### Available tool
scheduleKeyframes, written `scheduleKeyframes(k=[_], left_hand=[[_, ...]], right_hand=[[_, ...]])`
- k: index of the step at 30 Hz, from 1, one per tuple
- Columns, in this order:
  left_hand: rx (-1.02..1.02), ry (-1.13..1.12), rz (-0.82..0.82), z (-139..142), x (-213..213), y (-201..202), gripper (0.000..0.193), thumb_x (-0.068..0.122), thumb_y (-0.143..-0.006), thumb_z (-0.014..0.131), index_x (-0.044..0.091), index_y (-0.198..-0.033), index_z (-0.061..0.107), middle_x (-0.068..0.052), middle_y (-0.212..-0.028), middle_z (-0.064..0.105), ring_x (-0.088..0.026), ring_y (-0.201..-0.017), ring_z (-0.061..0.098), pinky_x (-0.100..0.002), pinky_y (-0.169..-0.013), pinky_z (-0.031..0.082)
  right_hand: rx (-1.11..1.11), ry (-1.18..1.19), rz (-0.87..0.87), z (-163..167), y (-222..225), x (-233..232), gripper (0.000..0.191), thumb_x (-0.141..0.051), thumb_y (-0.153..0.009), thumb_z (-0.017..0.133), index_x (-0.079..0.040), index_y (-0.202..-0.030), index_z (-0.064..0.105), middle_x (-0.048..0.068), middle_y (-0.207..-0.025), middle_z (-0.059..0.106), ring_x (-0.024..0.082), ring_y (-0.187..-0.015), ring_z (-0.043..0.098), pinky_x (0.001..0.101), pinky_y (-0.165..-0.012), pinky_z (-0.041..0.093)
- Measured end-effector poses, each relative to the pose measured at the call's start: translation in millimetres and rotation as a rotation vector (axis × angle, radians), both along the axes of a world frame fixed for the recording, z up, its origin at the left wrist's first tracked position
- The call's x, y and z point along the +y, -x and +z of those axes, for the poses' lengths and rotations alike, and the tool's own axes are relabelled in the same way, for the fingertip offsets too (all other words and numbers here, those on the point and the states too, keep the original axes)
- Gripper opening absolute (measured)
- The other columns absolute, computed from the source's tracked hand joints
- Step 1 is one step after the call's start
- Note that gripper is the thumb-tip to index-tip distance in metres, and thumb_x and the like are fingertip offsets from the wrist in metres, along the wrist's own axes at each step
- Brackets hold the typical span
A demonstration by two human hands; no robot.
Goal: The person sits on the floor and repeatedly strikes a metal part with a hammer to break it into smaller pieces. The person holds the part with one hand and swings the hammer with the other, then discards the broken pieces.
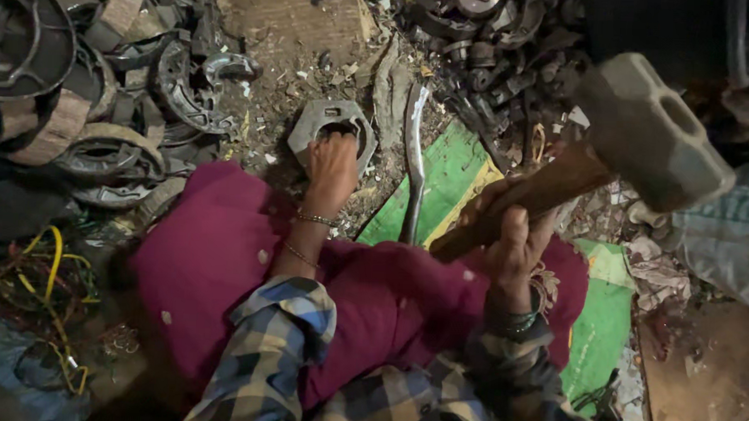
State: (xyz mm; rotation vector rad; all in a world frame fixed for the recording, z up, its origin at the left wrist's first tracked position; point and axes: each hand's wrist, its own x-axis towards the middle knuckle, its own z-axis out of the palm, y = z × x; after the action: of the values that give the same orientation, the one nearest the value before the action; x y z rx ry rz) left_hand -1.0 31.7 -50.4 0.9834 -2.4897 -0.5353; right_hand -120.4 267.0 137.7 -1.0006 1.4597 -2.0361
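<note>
Scrap metal fills the far left: a heap of curved brake shoes (104, 101) and dark round plates, with a tangle of yellow and red wires (48, 290) lying lower down near your knee. Your lap is covered in magenta cloth (223, 255), and both of your sleeves are blue and yellow plaid. Your left hand (332, 163), with thin bracelets at the wrist, reaches forward and presses down on a grey metal casting (324, 121) with a round opening, fingers curled over its near edge; the casting lies on the littered ground just ahead of your knees. Just beside it, to the right, a bent steel bar (414, 162) runs along the edge of a green sack (451, 167). Your right hand (510, 240) is wrapped tightly around the wooden handle of a sledgehammer (651, 129), whose heavy grey head is raised at the upper right, well apart from the casting. More dark metal parts (488, 40) are piled behind.
</note>
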Motion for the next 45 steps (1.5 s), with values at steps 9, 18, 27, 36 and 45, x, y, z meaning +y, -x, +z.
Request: scheduleKeyframes(k=[9,18,27,36,45], left_hand=[[-0.350,-0.219,-0.068,0,-11,8,0.014,0.003,-0.091,0.063,0.001,-0.078,0.067,-0.022,-0.077,0.064,-0.038,-0.075,0.069,-0.049,-0.071,0.052],[0.158,-0.027,-0.012,-2,-3,7,0.011,-0.002,-0.077,0.064,0.004,-0.068,0.069,-0.021,-0.075,0.069,-0.043,-0.080,0.068,-0.057,-0.076,0.043],[0.142,0.011,0.019,6,-1,5,0.012,0.000,-0.085,0.063,0.005,-0.077,0.071,-0.019,-0.082,0.070,-0.041,-0.083,0.068,-0.054,-0.083,0.045],[-0.017,-0.034,0.036,24,-15,3,0.007,-0.002,-0.073,0.073,0.005,-0.075,0.073,-0.020,-0.082,0.071,-0.040,-0.082,0.070,-0.053,-0.077,0.050],[0.237,-0.074,0.405,86,-38,-18,0.032,0.010,-0.070,0.084,0.002,-0.099,0.074,-0.019,-0.099,0.072,-0.039,-0.088,0.070,-0.049,-0.075,0.052]], right_hand=[[0.428,-1.052,-0.057,-153,-14,-52,0.043,-0.036,-0.102,0.066,0.000,-0.121,0.055,0.014,-0.073,0.064,0.023,-0.061,0.060,0.0375,-0.055,0.047],[-0.080,-0.372,-0.063,-28,-13,-24,0.029,-0.033,-0.109,0.055,-0.006,-0.116,0.049,0.004,-0.083,0.058,0.014,-0.066,0.058,0.0322,-0.055,0.052],[0.274,-0.704,-0.077,-96,-7,-41,0.039,-0.032,-0.104,0.055,-0.001,-0.128,0.051,0.009,-0.076,0.061,0.017,-0.059,0.056,0.0352,-0.049,0.051],[-0.034,-0.822,-0.176,-127,5,-27,0.027,-0.030,-0.105,0.057,-0.003,-0.110,0.053,0.006,-0.076,0.061,0.015,-0.060,0.058,0.0331,-0.049,0.052],[0.388,0.472,-0.248,55,60,-105,0.018,-0.011,-0.107,0.064,-0.012,-0.120,0.051,0.006,-0.080,0.065,0.014,-0.049,0.058,0.0303,-0.045,0.049]])
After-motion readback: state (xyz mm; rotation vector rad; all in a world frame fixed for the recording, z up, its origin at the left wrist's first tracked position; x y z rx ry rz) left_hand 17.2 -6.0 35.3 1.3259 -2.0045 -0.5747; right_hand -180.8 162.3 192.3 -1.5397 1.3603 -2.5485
